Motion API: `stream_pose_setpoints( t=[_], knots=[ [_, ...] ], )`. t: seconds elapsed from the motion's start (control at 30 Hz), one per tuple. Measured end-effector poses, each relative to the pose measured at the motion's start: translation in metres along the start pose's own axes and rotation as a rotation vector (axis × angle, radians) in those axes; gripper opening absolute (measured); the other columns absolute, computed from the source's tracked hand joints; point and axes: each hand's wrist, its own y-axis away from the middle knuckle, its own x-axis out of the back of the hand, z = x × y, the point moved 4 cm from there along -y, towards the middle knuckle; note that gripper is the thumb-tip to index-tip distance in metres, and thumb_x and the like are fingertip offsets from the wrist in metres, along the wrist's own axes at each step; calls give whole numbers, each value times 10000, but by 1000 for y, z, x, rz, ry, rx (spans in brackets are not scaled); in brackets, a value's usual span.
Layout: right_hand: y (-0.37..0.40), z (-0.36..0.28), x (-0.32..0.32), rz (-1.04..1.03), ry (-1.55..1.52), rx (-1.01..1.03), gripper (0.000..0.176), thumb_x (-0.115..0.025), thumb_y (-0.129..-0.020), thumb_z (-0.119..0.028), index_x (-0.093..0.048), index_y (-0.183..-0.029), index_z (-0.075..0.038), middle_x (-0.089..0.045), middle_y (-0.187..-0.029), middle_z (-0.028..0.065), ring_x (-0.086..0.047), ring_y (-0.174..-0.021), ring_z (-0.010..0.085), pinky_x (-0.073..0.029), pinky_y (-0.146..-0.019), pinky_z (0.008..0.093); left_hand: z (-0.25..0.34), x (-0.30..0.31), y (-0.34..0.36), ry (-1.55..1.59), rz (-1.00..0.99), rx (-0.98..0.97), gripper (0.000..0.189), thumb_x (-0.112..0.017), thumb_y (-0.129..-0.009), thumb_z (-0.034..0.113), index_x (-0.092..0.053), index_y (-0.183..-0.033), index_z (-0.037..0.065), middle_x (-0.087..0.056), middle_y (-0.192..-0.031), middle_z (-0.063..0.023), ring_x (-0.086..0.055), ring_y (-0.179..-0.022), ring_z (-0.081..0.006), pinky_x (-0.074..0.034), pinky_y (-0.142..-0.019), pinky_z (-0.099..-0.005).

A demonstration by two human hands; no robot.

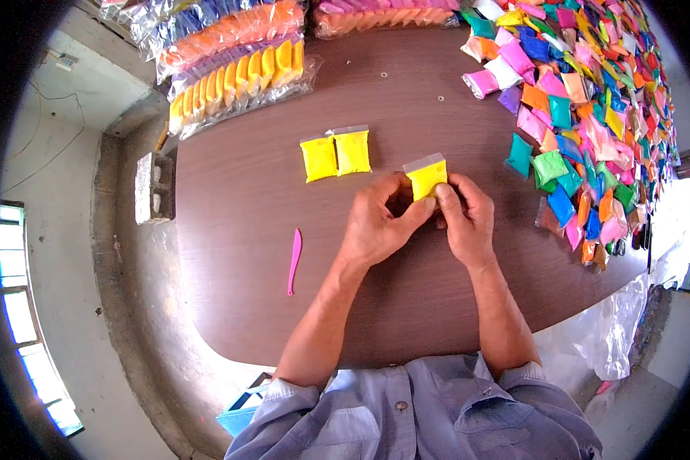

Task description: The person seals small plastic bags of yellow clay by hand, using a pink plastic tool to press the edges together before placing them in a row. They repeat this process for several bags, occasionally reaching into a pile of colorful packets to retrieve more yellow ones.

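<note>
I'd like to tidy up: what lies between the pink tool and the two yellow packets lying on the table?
Nothing: in the head view, the stretch from the pink tool to the two yellow packets is bare brown tabletop.

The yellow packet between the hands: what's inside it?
The yellow packet shows bright yellow filling below a pale strip. The left hand and right hand partly cover its lower end; its back is hidden. I can't tell what the filling is.
</note>
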Motion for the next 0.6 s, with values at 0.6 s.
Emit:
stream_pose_setpoints(
  t=[0.6],
  knots=[
    [1, -3, -1, -41, -48, -5, 236, -668, -1020, -212, -667, -1106, 7, -592, -802, -49, -508, -655, 11, -431, -555, 203, -6, 4, 0, 24, 71, 21, 167, -761, -965, 160, -690, -978, 9, -640, -790, 48, -531, -686, -23, -413, -572, -222]
  ],
)
